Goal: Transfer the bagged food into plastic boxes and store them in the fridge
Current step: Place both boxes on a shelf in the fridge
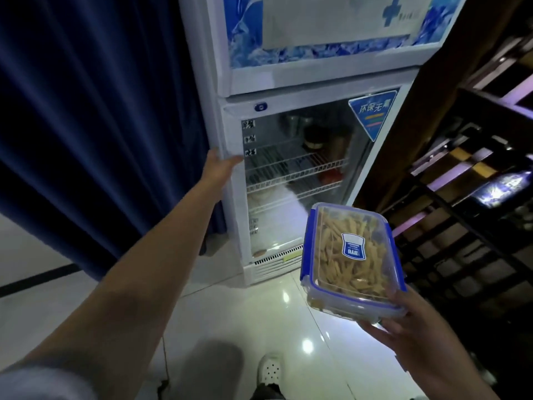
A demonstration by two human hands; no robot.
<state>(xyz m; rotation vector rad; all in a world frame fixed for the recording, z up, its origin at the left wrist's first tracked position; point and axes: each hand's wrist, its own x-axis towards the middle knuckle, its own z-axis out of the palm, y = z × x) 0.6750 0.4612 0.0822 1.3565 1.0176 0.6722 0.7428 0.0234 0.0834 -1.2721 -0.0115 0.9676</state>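
Nearest, at about 4 o'clock in the view, the right hand (415,336) is cupping the plastic box (350,258) from underneath, fingers spread along its near end and bearing its weight. The box is already filled with pale yellow food strips (343,261) and its blue-clipped lid is sitting on top, so the filling step is looking done for this box at least; whether other bags are waiting cannot be told from here.

Farther out, toward 11 o'clock from the box, the left hand (220,166) is reaching at the end of a straight arm and touching the left edge of the lower glass door (300,174) of the fridge (288,82). Its fingers are lying loosely together along the door frame; whether they are hooking behind the edge cannot be told. The door is appearing closed or barely cracked.

What is remaining, as a judgement: swinging the door open, setting the box on one of the wire shelves (297,171) inside, and closing up.
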